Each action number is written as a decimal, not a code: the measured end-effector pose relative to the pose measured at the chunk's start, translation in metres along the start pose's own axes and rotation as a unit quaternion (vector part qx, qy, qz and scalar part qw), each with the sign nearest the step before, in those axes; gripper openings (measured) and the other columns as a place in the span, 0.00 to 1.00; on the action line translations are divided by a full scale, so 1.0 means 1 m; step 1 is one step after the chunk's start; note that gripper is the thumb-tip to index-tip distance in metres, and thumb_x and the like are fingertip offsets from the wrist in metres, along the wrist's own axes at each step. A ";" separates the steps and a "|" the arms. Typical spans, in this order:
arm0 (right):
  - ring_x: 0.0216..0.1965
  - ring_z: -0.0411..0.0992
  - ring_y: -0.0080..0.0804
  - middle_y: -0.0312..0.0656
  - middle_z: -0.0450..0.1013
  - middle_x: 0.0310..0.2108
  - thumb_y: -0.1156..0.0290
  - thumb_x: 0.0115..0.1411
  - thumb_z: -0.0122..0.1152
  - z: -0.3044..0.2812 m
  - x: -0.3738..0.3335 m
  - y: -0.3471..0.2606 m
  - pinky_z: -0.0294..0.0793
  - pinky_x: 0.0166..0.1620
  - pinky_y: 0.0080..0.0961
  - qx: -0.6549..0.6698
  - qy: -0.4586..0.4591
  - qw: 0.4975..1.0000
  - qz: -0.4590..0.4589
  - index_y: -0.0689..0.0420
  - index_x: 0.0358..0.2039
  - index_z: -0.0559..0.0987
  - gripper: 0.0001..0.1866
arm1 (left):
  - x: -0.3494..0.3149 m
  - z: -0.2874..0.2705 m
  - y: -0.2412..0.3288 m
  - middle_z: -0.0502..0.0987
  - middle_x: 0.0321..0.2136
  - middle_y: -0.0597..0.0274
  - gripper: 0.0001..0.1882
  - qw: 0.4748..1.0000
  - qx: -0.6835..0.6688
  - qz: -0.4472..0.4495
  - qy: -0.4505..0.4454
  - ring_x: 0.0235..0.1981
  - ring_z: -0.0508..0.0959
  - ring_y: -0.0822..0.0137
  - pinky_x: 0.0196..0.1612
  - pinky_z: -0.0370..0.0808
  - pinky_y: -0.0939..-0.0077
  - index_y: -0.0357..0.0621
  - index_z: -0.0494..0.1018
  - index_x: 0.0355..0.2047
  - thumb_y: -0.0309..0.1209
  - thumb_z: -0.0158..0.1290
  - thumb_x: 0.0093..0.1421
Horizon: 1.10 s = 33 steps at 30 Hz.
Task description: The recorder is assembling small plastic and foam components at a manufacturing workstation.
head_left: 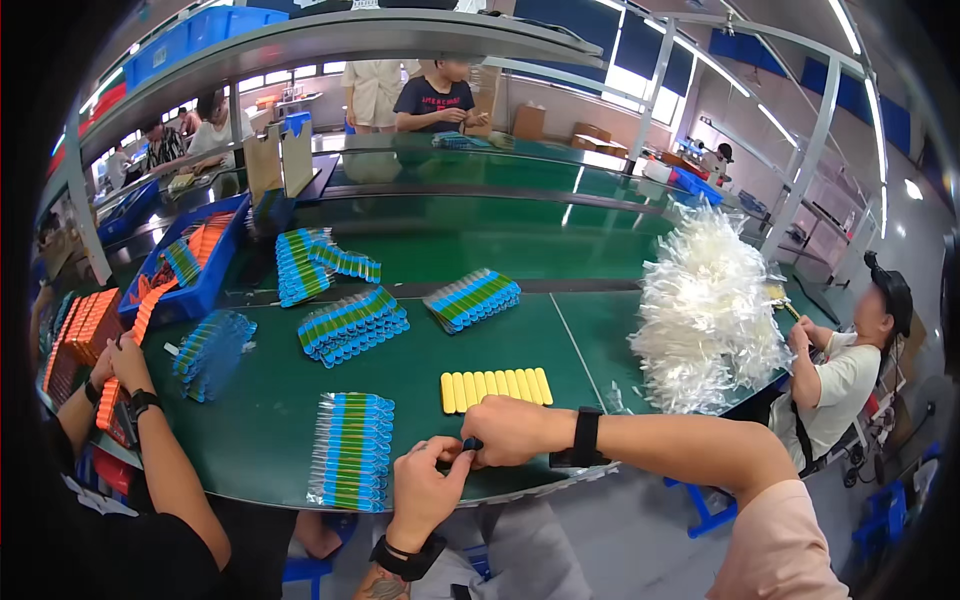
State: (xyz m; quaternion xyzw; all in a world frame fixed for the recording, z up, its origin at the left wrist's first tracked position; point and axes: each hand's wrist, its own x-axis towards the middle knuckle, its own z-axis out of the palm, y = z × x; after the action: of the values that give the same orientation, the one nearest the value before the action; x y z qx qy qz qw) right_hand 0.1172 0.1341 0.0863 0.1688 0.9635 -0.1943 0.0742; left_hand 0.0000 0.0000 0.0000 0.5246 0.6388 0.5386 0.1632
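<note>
Near the table's front edge, my left hand (428,488) and my right hand (515,430) meet, fingers pinched around a small dark blue piece (472,444). Fingers cover most of it, so its kind is unclear. Just beyond my right hand lies a row of yellow round-ended sticks (496,389), side by side. Left of my left hand is a neat stack of blue-and-green strips in clear wrappers (350,450). More such stacks lie farther off: one in the middle (472,300), another to its left (353,325), and a third behind that (305,265).
A tall heap of clear plastic wrappers (705,310) stands at the right, beside a seated co-worker (850,350). At the left, a co-worker's hands (122,365) hold orange strips (145,312) near a blue bin (225,235). A metal shelf (350,35) hangs over the green table (560,440).
</note>
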 end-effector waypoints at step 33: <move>0.32 0.79 0.49 0.51 0.79 0.26 0.63 0.50 0.73 -0.008 -0.002 0.015 0.76 0.35 0.41 0.051 -0.126 0.990 0.038 0.63 0.33 0.83 0.16 | -0.001 -0.002 0.007 0.79 0.24 0.50 0.05 1.000 -0.008 -0.005 -0.006 0.27 0.79 0.53 0.33 0.75 0.64 0.35 0.78 0.31 0.26 0.60 0.58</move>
State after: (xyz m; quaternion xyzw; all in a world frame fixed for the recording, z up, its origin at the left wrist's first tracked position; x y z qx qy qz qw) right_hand 0.1240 0.1493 0.0889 0.1829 0.9281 -0.2604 0.1935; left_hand 0.0023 -0.0034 0.0066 0.5232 0.6362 0.5397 0.1738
